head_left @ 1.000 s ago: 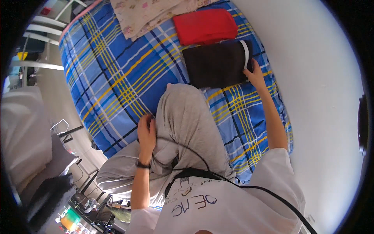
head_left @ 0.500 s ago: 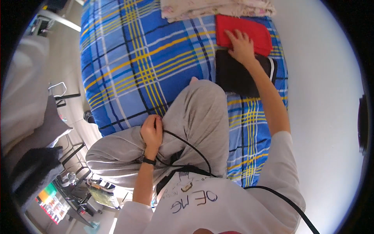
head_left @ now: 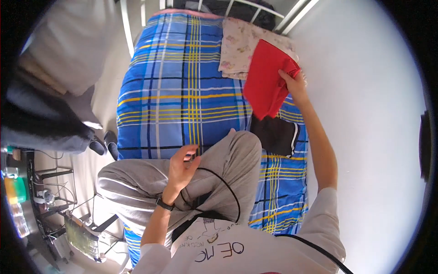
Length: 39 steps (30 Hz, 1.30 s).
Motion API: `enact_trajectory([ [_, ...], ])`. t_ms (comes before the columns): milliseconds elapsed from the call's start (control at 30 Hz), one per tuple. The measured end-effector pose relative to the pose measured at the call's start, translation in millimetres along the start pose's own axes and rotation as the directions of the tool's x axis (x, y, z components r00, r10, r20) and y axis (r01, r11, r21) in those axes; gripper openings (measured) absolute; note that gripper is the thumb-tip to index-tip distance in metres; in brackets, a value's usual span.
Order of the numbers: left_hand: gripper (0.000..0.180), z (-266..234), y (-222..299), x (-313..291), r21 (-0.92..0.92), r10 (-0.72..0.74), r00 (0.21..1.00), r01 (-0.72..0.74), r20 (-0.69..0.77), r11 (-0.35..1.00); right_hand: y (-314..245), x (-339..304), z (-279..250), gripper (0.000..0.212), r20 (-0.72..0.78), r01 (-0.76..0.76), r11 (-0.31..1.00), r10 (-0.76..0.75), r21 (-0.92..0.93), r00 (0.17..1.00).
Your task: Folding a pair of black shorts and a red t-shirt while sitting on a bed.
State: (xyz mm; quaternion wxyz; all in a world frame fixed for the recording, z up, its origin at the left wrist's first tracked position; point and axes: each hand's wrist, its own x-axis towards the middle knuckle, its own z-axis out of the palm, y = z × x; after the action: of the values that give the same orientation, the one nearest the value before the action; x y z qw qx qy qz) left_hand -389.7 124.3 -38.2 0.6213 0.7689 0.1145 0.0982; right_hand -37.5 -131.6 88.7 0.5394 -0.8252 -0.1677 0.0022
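A folded red garment (head_left: pixel 267 80) is lifted off the bed, tilted, with its lower corner hanging down. My right hand (head_left: pixel 295 85) grips its right edge, thumb on the near face; the other fingers are mostly hidden behind the cloth. Just below it a folded black garment (head_left: pixel 275 136) with a white stripe lies on the blue plaid bedspread (head_left: pixel 159 98). Over my crossed legs in grey trousers, my left hand (head_left: pixel 183 166) is raised with thumb and fingers apart, holding nothing. A black cable (head_left: pixel 226 185) loops across my lap beside it.
Behind the red garment lies a folded pale floral cloth (head_left: pixel 235 50). A white metal bed rail (head_left: pixel 255 8) closes the far end, and a white wall (head_left: pixel 365 114) runs along the right. Left of the bed stand dark slippers (head_left: pixel 111 144), chairs and a cluttered desk (head_left: pixel 34 201).
The red garment has been taken hold of and lifted off the bed by my right hand. My left hand has opened and risen slightly. The view has shifted, showing the bed's far end.
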Motion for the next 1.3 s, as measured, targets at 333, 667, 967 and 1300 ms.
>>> enact_trajectory([
  [333,0.075,-67.0,69.6,-16.4,-0.864,-0.242,0.934,0.341,0.264,0.372,-148.4,-198.0,239.4,0.053,0.577,-0.13,0.925,-0.109,0.357,0.81],
  [667,0.075,-52.2,-25.8,-164.4,-0.987,-0.496,0.858,0.16,0.131,0.016,-119.1,-360.8,255.5,0.064,0.787,0.389,0.912,-0.142,-0.132,0.6],
  [967,0.102,-73.0,-81.0,-212.2,-0.989,-0.185,0.98,0.046,0.072,-0.14,-129.0,-296.8,184.2,0.045,0.653,-0.343,0.898,0.088,0.275,0.752],
  [1300,0.107,-135.1,-34.8,-217.4,-0.956,-0.464,0.88,0.216,0.103,0.198,-74.2,-290.1,164.3,0.051,0.6,-0.633,0.684,0.348,0.363,0.72],
])
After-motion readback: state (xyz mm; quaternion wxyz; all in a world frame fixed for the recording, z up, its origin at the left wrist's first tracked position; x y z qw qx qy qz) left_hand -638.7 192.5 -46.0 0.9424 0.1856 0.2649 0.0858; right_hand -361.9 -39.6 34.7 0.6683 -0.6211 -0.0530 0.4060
